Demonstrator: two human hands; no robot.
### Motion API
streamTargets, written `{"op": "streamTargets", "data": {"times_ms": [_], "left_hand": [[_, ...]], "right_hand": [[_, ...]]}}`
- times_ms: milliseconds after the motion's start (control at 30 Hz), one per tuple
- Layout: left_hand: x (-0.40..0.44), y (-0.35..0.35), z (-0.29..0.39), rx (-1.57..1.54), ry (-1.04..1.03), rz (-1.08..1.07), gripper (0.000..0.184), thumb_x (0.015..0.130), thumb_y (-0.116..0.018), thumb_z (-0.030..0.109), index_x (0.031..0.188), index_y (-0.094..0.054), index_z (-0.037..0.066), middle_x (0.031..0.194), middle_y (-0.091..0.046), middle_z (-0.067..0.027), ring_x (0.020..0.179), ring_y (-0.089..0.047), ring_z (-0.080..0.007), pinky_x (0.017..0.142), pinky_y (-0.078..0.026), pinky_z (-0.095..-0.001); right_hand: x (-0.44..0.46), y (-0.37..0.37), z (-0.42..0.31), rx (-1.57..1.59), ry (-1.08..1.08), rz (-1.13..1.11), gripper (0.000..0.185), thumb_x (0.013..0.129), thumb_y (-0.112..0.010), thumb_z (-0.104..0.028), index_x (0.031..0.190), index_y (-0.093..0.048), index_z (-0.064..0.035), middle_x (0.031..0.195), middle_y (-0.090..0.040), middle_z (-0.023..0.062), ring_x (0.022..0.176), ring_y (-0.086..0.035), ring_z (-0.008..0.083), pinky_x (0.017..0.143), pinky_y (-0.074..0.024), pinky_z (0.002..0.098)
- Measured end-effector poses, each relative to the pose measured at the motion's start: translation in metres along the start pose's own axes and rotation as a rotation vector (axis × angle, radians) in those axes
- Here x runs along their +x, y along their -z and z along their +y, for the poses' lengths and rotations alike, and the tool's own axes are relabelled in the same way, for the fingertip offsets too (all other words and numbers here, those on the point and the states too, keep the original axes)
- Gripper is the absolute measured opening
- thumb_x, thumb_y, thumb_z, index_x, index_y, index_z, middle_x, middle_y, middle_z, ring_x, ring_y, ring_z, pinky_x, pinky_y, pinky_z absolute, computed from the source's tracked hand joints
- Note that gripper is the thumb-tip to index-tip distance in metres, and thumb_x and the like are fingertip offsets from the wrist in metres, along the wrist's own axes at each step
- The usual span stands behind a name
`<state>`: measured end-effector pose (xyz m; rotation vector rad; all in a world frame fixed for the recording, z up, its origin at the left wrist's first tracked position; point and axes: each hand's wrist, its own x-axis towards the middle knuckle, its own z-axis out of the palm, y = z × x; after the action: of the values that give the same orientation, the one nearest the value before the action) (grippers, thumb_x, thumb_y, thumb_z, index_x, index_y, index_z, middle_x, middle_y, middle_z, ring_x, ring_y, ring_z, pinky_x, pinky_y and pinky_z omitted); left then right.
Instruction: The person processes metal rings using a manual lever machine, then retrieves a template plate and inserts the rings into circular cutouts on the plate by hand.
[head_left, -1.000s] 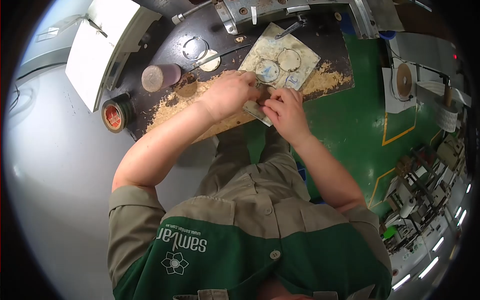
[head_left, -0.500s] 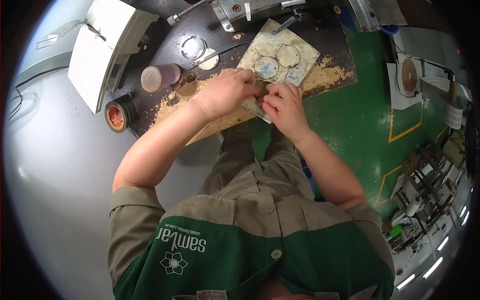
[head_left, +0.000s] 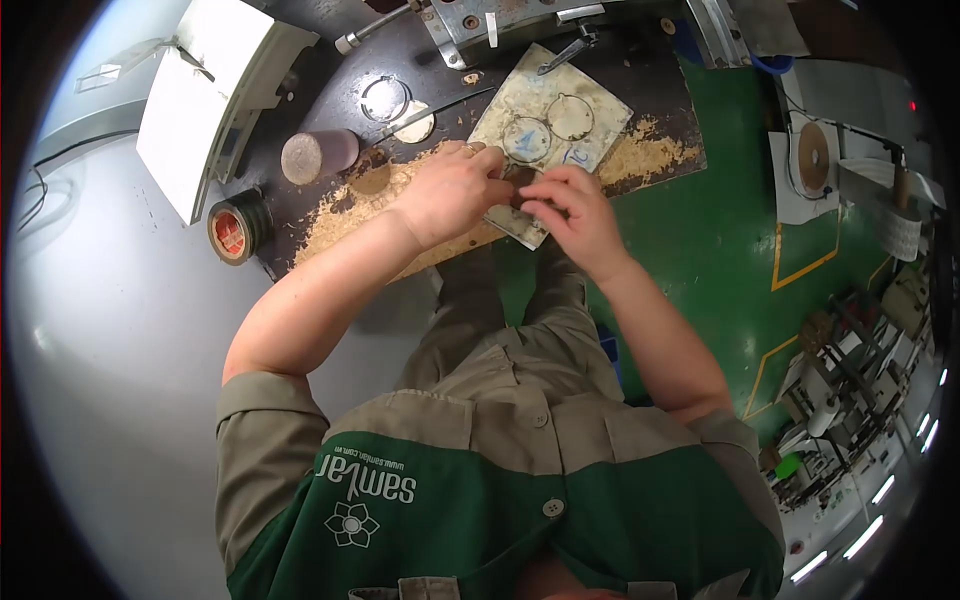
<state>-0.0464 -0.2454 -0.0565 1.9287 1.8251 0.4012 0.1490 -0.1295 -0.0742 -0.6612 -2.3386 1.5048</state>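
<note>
A pale, stained square plate (head_left: 605, 110) with circle outlines and blue marks lies at the table's near edge. My left hand (head_left: 455, 195) is closed over the plate's near left part, its fingers curled and pressed together. A small dark brown piece (head_left: 519, 178) shows at its fingertips; most of it is hidden. Opposite, my right hand (head_left: 580, 220) has its thumb and fingers apart, the tips close beside the brown piece. I cannot make out anything held in it.
On the dark, chipped table (head_left: 655, 95) stand a clear cylinder (head_left: 320, 156) and a roll of tape (head_left: 235, 230). A round pale disc (head_left: 413, 122), a thin dark rod (head_left: 445, 105) and a ring (head_left: 385, 97) lie behind. A metal fixture (head_left: 470, 25) borders the back.
My right hand's fingers have spread from a tight pinch, and the thumb has drawn away from the brown piece. My left hand stays nearly in place.
</note>
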Motion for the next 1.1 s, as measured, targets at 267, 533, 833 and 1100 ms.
{"op": "streamTargets", "data": {"times_ms": [267,533,833,1100], "left_hand": [[-0.003,0.001,0.001,0.024,-0.019,0.006,0.017,0.079,-0.063,0.015,0.091,-0.073,0.023,0.091,-0.056,-0.0029,0.087,-0.058,-0.0246,0.081,-0.045,-0.0364],[-0.01,-0.009,0.001,-0.019,0.015,0.043,0.017,0.079,-0.064,0.017,0.092,-0.074,0.023,0.09,-0.055,-0.0031,0.089,-0.059,-0.0215,0.081,-0.042,-0.0366],[-0.007,0.006,0.004,-0.384,0.162,0.044,0.029,0.084,-0.058,0.016,0.108,-0.074,0.022,0.128,-0.058,-0.0093,0.112,-0.059,-0.0309,0.102,-0.04,-0.0393],[-0.027,-0.023,0.004,-0.334,0.11,0.332,0.05,0.101,-0.049,0.026,0.147,-0.041,0.008,0.149,-0.043,-0.0102,0.14,-0.037,-0.0229,0.115,-0.027,-0.0377]], "right_hand": [[0.023,0.02,-0.009,-0.11,-0.175,0.047,0.014,0.087,-0.071,-0.012,0.098,-0.07,-0.0033,0.091,-0.063,0.0097,0.077,-0.064,0.0243,0.069,-0.051,0.0335],[0.039,0.022,-0.011,-0.107,-0.229,0.025,0.012,0.088,-0.07,-0.012,0.095,-0.07,-0.0021,0.09,-0.065,0.0092,0.074,-0.064,0.0203,0.067,-0.0513,0.0313],[0.139,-0.039,-0.129,-0.514,0.609,-0.192,0.018,0.083,-0.068,-0.015,0.101,-0.067,-0.0095,0.104,-0.062,0.0067,0.104,-0.058,0.0276,0.089,-0.0477,0.0389],[0.17,-0.139,-0.167,-0.965,1.014,-0.434,0.036,0.084,-0.059,-0.018,0.119,-0.065,-0.015,0.124,-0.06,0.0088,0.116,-0.054,0.0242,0.089,-0.0446,0.0341]]}}
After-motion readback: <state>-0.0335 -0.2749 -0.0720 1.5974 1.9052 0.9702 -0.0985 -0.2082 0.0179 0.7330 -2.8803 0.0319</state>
